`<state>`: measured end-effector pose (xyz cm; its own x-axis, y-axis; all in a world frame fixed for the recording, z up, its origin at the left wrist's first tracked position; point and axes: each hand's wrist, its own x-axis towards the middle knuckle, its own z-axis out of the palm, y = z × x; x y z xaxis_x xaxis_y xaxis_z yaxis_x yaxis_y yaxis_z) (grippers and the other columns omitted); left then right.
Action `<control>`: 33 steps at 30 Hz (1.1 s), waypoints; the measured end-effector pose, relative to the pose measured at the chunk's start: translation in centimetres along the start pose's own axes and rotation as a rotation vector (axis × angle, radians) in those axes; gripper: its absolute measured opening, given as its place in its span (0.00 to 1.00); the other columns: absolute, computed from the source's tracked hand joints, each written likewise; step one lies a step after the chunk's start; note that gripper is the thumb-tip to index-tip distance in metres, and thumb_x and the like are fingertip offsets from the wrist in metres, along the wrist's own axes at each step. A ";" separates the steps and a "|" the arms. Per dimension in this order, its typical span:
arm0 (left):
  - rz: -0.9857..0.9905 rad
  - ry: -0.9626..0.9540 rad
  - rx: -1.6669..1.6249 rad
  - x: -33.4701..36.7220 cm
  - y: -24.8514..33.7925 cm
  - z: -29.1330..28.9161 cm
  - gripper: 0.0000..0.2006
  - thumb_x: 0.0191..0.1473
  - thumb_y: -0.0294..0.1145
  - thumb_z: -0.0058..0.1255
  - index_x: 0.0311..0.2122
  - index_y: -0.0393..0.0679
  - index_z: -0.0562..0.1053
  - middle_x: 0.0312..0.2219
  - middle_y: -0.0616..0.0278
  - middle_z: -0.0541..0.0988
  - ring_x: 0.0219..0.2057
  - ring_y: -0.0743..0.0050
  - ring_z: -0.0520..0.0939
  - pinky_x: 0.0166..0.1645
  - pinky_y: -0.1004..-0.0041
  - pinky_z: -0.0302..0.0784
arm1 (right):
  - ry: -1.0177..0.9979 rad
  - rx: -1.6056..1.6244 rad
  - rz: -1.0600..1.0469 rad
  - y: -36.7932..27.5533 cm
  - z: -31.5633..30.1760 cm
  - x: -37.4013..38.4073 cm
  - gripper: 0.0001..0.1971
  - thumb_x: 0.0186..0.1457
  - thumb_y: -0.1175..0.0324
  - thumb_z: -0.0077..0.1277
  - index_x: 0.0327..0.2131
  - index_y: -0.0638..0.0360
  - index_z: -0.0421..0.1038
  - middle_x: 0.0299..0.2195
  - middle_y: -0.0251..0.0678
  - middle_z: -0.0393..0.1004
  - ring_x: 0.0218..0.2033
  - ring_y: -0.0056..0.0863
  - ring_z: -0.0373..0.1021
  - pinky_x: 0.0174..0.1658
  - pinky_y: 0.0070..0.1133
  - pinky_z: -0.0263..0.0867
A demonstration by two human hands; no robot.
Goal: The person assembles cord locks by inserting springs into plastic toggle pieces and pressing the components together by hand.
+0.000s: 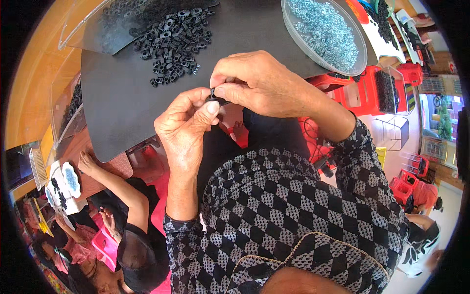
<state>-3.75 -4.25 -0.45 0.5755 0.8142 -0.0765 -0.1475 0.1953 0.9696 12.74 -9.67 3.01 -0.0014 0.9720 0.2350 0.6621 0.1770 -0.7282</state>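
Above my lap, close to the table's near edge, both hands meet at a small black plastic clip [213, 95]. My left hand [183, 125] pinches it between thumb and fingers, palm partly turned up. From the right, my right hand [262, 83] closes thumb and forefinger on the clip's upper end. Whether a screw sits between those fingertips is hidden. Beyond my left hand, a loose pile of black plastic clips [171, 46] lies on the dark tabletop [115, 105]. Past my right hand stands a round clear tub [359, 59] holding many small silvery screws [323, 34].
A clear plastic bin [78, 29] with more black parts lies tipped at the far left. On the left a co-worker's arm [129, 196] reaches to another table with white trays [71, 179]. Red stools [364, 93] stand to the right, with a black-filled container [386, 90].
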 end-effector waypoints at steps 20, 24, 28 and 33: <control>0.109 -0.085 0.216 -0.2 0.6 -0.6 0.09 0.42 0.21 0.57 0.32 0.32 0.74 0.24 0.67 0.72 0.25 0.85 0.71 0.31 0.85 0.67 | -0.282 -0.015 -0.081 0.7 -1.1 0.7 0.06 0.46 0.72 0.46 0.23 0.65 0.64 0.17 0.43 0.65 0.21 0.41 0.63 0.25 0.30 0.58; 0.062 -0.062 0.170 -0.4 0.7 -0.3 0.09 0.44 0.21 0.56 0.33 0.32 0.74 0.26 0.66 0.73 0.25 0.86 0.71 0.30 0.85 0.68 | -0.236 -0.089 -0.174 1.3 -0.5 0.8 0.13 0.46 0.64 0.44 0.16 0.63 0.64 0.14 0.48 0.66 0.19 0.49 0.65 0.24 0.37 0.60; 0.060 -0.058 0.158 -0.4 0.2 -0.4 0.07 0.47 0.22 0.54 0.34 0.33 0.74 0.27 0.65 0.75 0.24 0.87 0.72 0.27 0.86 0.68 | -0.201 -0.101 -0.178 1.3 0.0 0.6 0.13 0.46 0.64 0.44 0.15 0.63 0.63 0.13 0.49 0.65 0.19 0.49 0.65 0.24 0.37 0.60; -0.016 -0.058 0.134 -0.5 0.3 -0.3 0.05 0.48 0.21 0.52 0.33 0.36 0.74 0.23 0.69 0.75 0.20 0.89 0.71 0.22 0.88 0.65 | -0.132 -0.131 -0.252 1.6 0.7 0.2 0.13 0.46 0.63 0.45 0.15 0.62 0.63 0.14 0.45 0.66 0.19 0.46 0.65 0.24 0.36 0.60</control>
<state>-4.33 -4.42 -0.21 0.6226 0.7782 -0.0825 -0.0316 0.1304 0.9910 13.28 -9.10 1.44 -0.2693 0.9133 0.3057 0.7196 0.4018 -0.5663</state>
